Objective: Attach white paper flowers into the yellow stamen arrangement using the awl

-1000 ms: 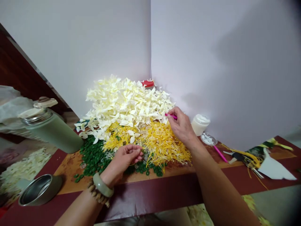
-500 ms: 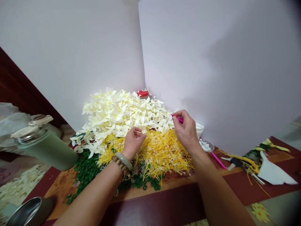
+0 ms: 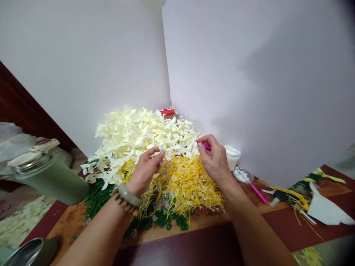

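White petals (image 3: pixel 144 129) heap up behind yellow stamens (image 3: pixel 192 184). The right hand (image 3: pixel 215 157), at the heap's right edge, and left hand (image 3: pixel 145 168), at its front, fingertips close, gripping I can't tell what, flank a slim pink tool (image 3: pixel 205 145), clamped in the right's fingers.

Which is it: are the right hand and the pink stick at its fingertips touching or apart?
Touching. The head view shows the right hand closed around the pink stick, with one end showing.
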Available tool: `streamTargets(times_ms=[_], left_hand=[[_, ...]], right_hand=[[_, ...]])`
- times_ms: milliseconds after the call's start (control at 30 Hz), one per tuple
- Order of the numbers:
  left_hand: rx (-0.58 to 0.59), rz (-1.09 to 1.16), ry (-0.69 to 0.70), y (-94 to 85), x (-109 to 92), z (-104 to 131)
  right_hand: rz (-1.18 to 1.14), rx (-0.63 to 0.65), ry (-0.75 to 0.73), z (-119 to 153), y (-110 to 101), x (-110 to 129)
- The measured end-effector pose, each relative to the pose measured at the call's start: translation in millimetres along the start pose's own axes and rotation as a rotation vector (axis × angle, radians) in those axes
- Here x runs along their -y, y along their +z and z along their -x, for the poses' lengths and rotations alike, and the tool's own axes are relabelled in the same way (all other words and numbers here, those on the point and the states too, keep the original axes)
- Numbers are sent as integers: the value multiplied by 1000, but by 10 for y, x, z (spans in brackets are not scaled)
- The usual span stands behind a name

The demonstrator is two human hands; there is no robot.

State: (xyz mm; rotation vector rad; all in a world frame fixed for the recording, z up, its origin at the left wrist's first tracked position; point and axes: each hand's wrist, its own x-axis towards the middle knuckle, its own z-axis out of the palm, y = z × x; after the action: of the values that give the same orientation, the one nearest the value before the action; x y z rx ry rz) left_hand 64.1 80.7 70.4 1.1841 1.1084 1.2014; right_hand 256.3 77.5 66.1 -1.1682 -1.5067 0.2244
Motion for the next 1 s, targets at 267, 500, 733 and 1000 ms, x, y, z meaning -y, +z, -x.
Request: streamTargets(times_ms=[267,500,733,1000], left_hand=[[-40,108,-36,-471,232,508],[-230,219,-36,-572,427,511],[-104,265,-157,-625,461,518],[-88,308,-142,-637,463,545]], right_hand=[[-131,218,-18,171,202,224],[-89,607,-125,480,451,478],[4,621,-136,509,543,407],[80,619,-167,542,570,396]])
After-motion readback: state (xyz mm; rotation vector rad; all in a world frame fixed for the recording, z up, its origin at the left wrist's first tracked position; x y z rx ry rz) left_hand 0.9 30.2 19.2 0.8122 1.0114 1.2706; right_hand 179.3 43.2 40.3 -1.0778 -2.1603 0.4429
